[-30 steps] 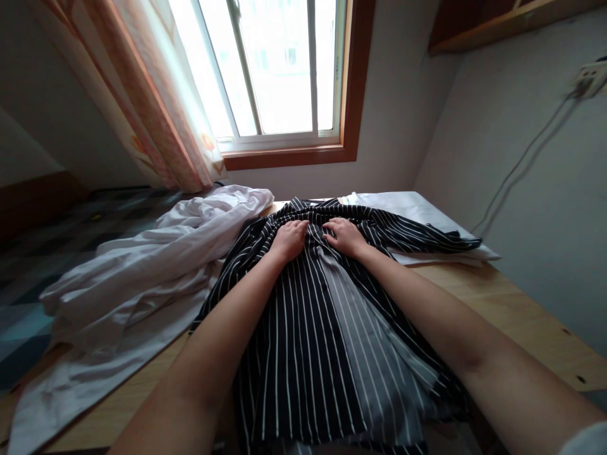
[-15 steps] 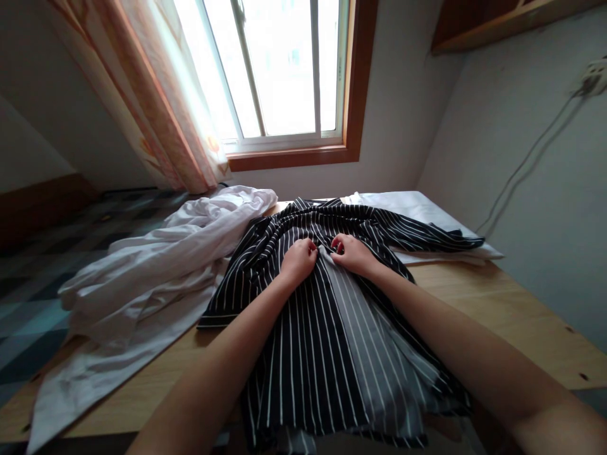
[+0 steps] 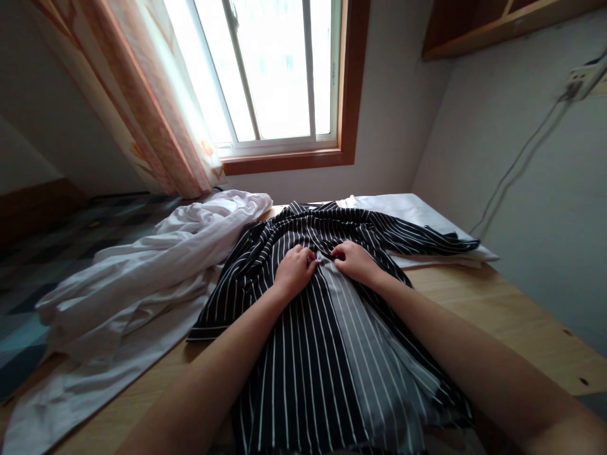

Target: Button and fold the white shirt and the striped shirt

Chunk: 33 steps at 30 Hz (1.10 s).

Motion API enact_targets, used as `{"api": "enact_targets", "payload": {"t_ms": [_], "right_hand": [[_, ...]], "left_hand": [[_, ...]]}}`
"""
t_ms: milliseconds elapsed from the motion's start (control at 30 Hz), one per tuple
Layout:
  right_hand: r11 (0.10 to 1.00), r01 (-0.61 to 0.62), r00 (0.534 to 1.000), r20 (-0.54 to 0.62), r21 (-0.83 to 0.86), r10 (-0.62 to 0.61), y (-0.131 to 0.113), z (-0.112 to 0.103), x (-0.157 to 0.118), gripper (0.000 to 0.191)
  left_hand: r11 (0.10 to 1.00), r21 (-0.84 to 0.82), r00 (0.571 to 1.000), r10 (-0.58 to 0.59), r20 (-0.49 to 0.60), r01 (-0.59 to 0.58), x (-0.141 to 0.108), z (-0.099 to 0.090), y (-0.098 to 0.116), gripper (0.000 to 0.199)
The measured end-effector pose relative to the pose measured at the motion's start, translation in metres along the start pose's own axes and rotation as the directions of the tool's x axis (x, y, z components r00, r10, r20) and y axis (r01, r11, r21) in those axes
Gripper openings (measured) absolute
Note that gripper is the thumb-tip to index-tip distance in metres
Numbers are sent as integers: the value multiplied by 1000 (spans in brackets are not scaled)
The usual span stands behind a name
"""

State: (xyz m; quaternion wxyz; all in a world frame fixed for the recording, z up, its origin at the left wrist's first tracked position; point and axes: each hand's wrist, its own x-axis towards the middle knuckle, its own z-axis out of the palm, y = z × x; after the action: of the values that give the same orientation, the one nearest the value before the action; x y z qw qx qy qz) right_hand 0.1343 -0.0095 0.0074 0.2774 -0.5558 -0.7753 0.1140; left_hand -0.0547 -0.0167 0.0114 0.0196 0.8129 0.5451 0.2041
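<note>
A black shirt with white stripes lies spread on the wooden table, collar toward the window and hem hanging at the near edge. Its right front is partly turned back, so the grey inner side shows. My left hand pinches the front edge of the shirt near its middle, fingers curled. Just to the right, my right hand grips the facing front edge between thumb and fingers. A small gap separates the two hands. Whatever lies under the fingertips, such as a button, is too small to make out.
A crumpled white cloth covers the table's left side. Folded white fabric lies under the shirt's right sleeve. The wooden table borders a checked bed. A window, a curtain and a plugged-in cable are behind.
The view has shifted slightly. Both hands stay at the shirt's middle, with the left turned a little and its fingers shifted. The fabric between them has moved slightly.
</note>
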Motion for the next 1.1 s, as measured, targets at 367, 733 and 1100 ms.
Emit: {"api": "enact_targets", "payload": {"t_ms": [367,733,1100], "right_hand": [[990,-15,994,-106,138,30,11,-4,4,16],[890,77,987,-162,449,-4,-4,10,-1,13],[835,-5,999,-41,550,33,7,16,4,16]], "left_hand": [[994,-106,999,-11,-38,7,1,-3,0,11],[977,-213,999,-16,-40,7,2,-1,1,11],[674,-723,982,-190,25,149,7,-2,-7,26]]}}
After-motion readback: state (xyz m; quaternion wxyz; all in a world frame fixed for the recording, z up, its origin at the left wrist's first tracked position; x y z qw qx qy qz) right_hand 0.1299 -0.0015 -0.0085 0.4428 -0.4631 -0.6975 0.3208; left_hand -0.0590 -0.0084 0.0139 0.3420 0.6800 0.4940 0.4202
